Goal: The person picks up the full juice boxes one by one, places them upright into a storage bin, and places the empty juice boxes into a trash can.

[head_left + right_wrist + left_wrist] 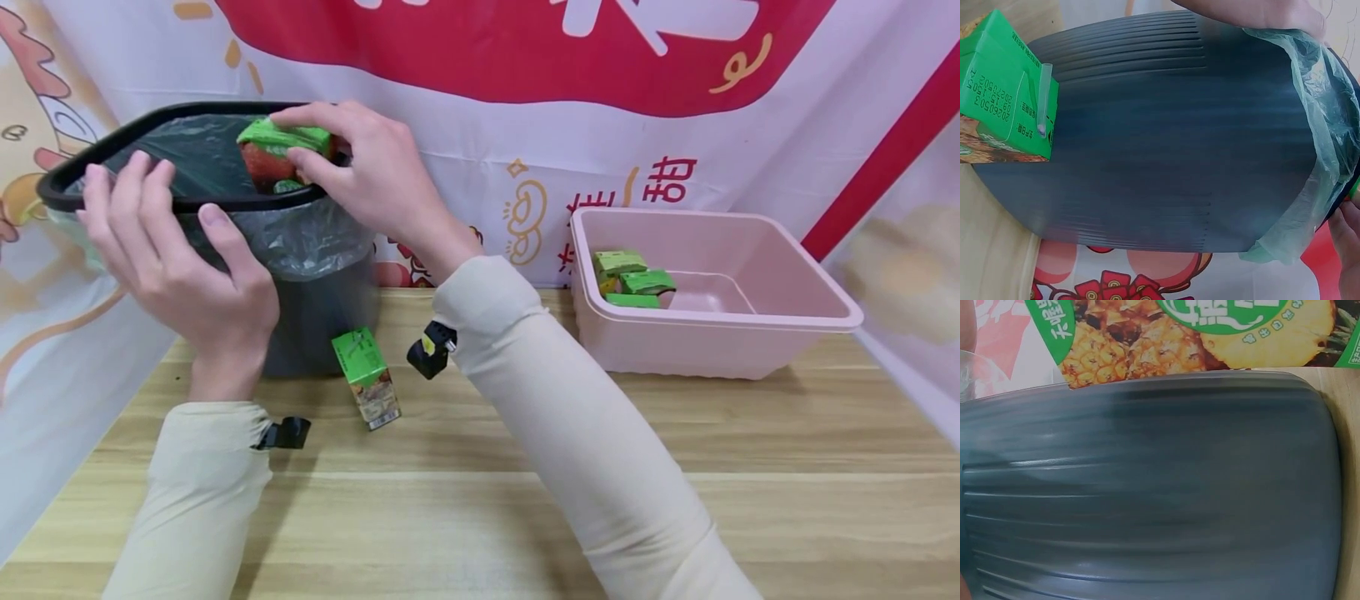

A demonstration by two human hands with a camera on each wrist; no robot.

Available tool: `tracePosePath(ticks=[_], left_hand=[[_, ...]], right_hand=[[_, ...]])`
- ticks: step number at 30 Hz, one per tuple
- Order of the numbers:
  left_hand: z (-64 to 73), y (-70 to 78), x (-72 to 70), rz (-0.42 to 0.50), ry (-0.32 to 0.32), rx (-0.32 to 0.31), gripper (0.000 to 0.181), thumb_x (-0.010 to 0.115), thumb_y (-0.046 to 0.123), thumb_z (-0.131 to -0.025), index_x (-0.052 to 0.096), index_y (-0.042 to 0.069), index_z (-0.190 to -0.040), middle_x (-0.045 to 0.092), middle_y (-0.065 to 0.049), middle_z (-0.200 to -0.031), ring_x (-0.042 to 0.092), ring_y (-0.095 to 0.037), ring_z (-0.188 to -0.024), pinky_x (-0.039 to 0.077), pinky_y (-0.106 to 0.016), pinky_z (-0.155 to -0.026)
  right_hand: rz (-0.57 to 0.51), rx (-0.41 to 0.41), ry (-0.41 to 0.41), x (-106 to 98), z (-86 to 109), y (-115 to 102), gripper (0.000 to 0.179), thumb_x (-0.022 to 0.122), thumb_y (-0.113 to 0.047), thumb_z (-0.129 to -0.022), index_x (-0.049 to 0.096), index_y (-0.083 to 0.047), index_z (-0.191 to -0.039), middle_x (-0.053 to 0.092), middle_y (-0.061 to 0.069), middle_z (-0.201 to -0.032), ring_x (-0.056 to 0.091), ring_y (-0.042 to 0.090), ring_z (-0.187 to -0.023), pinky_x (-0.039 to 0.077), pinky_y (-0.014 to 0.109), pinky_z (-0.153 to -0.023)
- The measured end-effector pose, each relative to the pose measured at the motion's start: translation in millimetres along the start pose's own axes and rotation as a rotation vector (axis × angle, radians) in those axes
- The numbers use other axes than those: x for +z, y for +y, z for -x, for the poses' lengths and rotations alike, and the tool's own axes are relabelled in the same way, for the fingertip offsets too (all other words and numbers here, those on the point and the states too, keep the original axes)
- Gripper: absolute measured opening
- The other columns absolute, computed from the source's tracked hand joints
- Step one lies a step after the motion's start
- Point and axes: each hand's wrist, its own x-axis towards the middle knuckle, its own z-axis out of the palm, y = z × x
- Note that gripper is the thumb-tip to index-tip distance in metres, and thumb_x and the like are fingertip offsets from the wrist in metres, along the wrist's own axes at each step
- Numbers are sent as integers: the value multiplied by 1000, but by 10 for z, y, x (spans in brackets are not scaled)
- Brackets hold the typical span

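Observation:
My right hand (367, 158) pinches a green-topped drink carton (266, 158) with red on its side, just inside the black rim (202, 202) of a dark grey bin (307, 308). A thin clear bag (300, 242) lines the bin and folds over its edge. Fairly straight fingers of my left hand (180, 267) lie over the near rim, thumb at its outer side. Against the bin's foot stands another green carton (367, 375); the right wrist view shows a straw (1044, 100) on it, and pineapple pictures (1147, 353) show in the left wrist view.
On the wooden table (480, 517) at the right stands a pink plastic tub (697, 350), with several green-topped cartons (633, 282) in its left end. Behind hangs a printed red and white cloth (480, 150).

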Motion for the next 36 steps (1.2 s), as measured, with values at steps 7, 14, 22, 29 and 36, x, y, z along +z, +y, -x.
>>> tracePosePath(ticks=[7,14,22,29,36], left_hand=[[8,-14,4,-2,1,4,46,50,32,-97,70,7,-130,67,1,-144,44,-21,-152,15,-38,-135],[16,-3,-1,-1,2,0,45,50,31,-97,70,7,-130,67,0,-144,44,-22,-152,15,-38,-135],[8,-30,-24,-10,9,-4,44,50,30,-97,70,8,-130,66,1,-144,44,-22,-151,15,-39,-135],[0,-35,-9,-9,0,-6,44,51,31,-97,70,8,-130,66,1,-145,43,-22,-152,14,-39,-136],[2,-41,-1,-4,-6,-10,44,51,31,-97,70,9,-130,66,3,-145,43,-21,-152,14,-38,-135]], right_hand=[[-33,-2,-20,2,5,15,44,69,-31,-103,66,-25,-146,67,-3,-140,63,4,-124,42,7,-104],[-34,-42,17,36,39,45,39,67,-29,-104,69,-22,-143,68,-2,-136,62,6,-120,42,7,-102],[-102,-119,70,46,161,37,43,69,-26,-103,66,-15,-145,68,2,-136,60,8,-123,42,7,-106],[-255,-220,263,100,541,163,40,73,-17,-99,70,-4,-137,67,12,-134,61,17,-120,52,18,-105],[-344,-182,301,256,953,278,40,77,-15,-96,71,-3,-133,68,13,-130,64,21,-117,58,23,-101]])
